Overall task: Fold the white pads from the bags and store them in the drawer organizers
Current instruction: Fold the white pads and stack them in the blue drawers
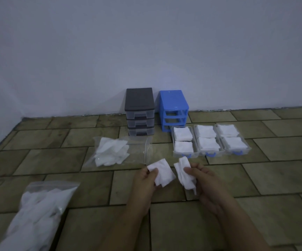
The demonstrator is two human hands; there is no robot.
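My left hand [144, 180] pinches a folded white pad [163, 172] between thumb and fingers above the tiled floor. Just to its right, my right hand [203, 180] grips a bunch of white pads [184, 173] that stick up and down out of the fist. An open clear bag [121, 151] with several loose pads lies ahead on the left. A second, fuller bag [37, 214] lies at the near left. Three clear drawers with blue handles [183, 153] [209, 153] [235, 151] sit on the floor ahead on the right, each holding stacks of folded pads.
A dark grey organizer [139, 113] with three clear drawers stands against the wall. Beside it stands a blue organizer frame [173, 110] with its drawer slots empty. The floor is brown tile; a pale wall runs along the back.
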